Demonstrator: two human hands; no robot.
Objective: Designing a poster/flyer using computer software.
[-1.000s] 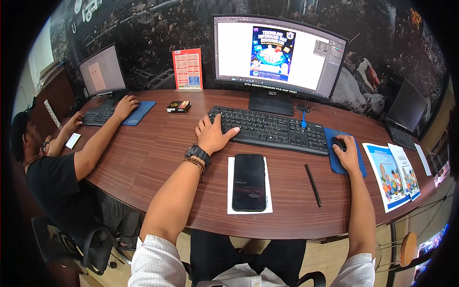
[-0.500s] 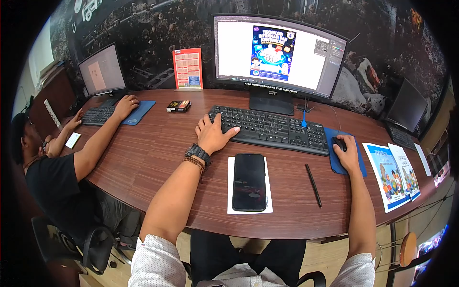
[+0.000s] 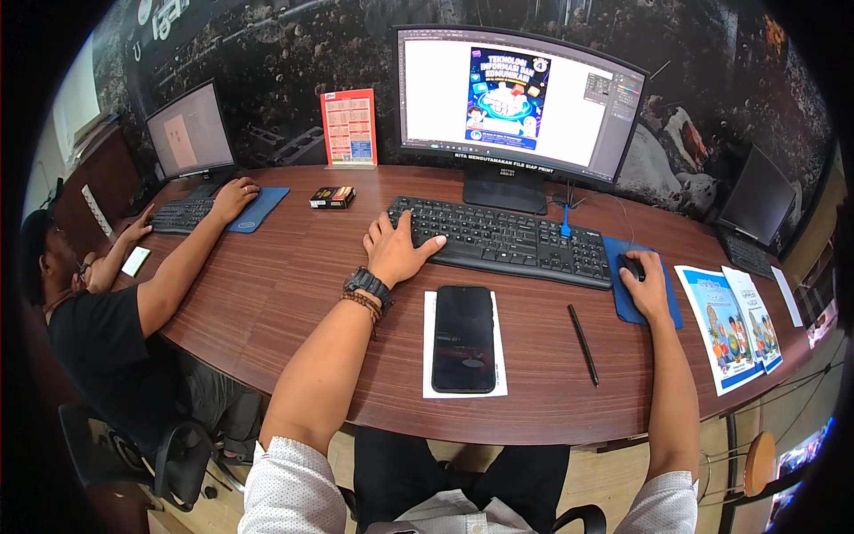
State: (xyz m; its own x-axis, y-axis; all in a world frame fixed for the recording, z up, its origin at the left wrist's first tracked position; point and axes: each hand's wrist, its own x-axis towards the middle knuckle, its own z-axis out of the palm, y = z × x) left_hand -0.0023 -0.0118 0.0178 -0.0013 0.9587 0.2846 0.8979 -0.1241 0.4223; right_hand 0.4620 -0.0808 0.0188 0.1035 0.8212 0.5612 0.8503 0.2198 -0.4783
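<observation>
Grip spread, the left hand rests on the left end of the keyboard, toward the back edge of the desk. The right hand has its grip closed around the mouse, nearer the right edge.

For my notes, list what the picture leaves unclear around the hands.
In the head view:
Back of the mouse: covered by the right hand.
Some keys of the keyboard: under the left hand.
Middle of the white sheet: hidden by the phone.
Menu text on the large monitor: too small.
</observation>
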